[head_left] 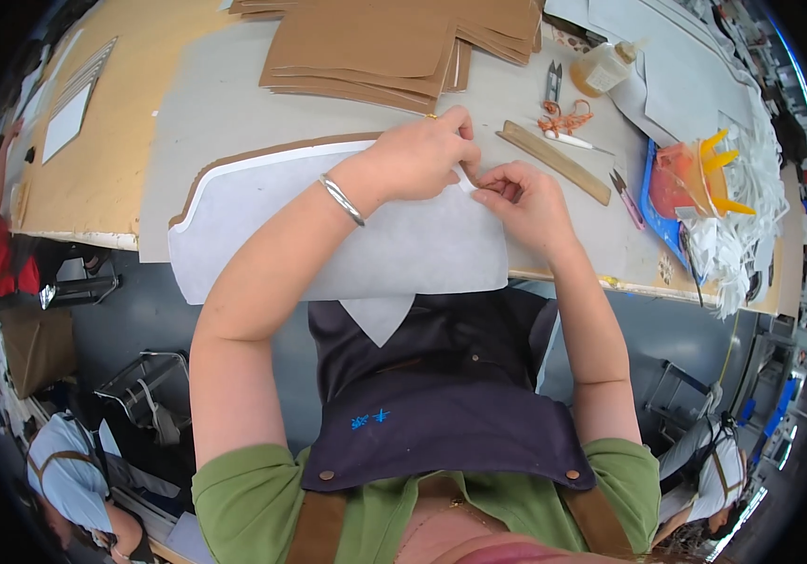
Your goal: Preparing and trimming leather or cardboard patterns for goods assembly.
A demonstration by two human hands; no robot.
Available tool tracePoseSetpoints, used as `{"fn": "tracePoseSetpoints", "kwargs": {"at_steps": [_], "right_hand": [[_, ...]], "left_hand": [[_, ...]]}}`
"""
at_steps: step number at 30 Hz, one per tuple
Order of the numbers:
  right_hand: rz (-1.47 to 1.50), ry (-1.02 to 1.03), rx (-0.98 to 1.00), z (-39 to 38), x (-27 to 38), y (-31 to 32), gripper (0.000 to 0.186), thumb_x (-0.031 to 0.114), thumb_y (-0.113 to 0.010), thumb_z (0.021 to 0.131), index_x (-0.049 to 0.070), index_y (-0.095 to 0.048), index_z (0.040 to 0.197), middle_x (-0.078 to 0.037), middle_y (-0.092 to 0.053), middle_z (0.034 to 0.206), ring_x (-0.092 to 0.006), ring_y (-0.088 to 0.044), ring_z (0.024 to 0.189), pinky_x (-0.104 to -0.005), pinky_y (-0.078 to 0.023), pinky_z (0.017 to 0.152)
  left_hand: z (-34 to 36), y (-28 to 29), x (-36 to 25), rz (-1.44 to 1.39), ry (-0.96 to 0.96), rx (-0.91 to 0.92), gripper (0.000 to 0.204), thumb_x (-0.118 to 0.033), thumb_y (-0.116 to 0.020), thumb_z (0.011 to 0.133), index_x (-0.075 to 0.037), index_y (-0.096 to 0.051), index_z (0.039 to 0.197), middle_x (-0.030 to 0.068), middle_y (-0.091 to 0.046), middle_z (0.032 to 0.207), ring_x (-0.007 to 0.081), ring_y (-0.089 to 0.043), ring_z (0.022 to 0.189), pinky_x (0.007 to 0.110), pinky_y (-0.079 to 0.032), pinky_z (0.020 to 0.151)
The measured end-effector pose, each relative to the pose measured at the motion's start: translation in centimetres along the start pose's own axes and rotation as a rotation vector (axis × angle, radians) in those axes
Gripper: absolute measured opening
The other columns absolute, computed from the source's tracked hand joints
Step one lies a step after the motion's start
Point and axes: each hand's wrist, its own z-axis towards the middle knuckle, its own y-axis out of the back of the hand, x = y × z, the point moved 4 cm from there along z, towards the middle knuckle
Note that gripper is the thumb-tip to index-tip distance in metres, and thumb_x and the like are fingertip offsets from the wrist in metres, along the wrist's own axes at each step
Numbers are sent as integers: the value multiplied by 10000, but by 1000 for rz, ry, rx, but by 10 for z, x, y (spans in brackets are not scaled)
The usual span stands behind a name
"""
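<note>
A pale grey-white panel [328, 246] with a brown edge and white border strip lies on the table, overhanging its front edge. My left hand [427, 155], with a metal bangle on the wrist, has bent fingers at the strip's upper right end. My right hand [525, 207] pinches the panel's edge strip [468, 180] just beside it. A flat wooden stick [568, 171], a white-handled pointed tool [565, 139] and pink-handled snips [631, 209] lie to the right.
Brown sheets [356, 52] are stacked behind. A glue bottle [601, 68], dark snips [553, 85], a container with yellow tools [678, 179], and white scraps [751, 221] are at right; pale sheets [74, 108] at left. Other people [74, 470] sit nearby.
</note>
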Motion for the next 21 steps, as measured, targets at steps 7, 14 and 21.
{"fn": "tracePoseSetpoints", "kwargs": {"at_steps": [7, 14, 21], "right_hand": [[-8, -25, -15, -4, -6, 2, 143, 134, -796, 747, 62, -733, 854, -60, -646, 772, -150, -598, 632, -293, -503, 622], [-54, 203, -121, -10, -5, 1, 94, 109, -783, 755, 92, -735, 833, -42, -633, 772, -181, -603, 643, -310, -501, 613], [-33, 182, -123, -11, -5, 3, 103, 102, -785, 753, 89, -733, 841, -39, -629, 775, -174, -603, 646, -306, -503, 615]], "left_hand": [[-1, -5, 6, -64, -31, 10, 186, -40, -690, 804, -167, -678, 939, 31, -532, 1136, 237, -600, 915, 398, -500, 778], [-6, -9, 5, -61, -86, -61, 177, -41, -670, 826, -177, -678, 939, 27, -537, 1128, 239, -599, 914, 391, -503, 767], [-23, -15, -1, 171, -251, -259, 199, -55, -620, 798, -183, -707, 923, 17, -573, 1092, 215, -600, 918, 359, -508, 763]]}}
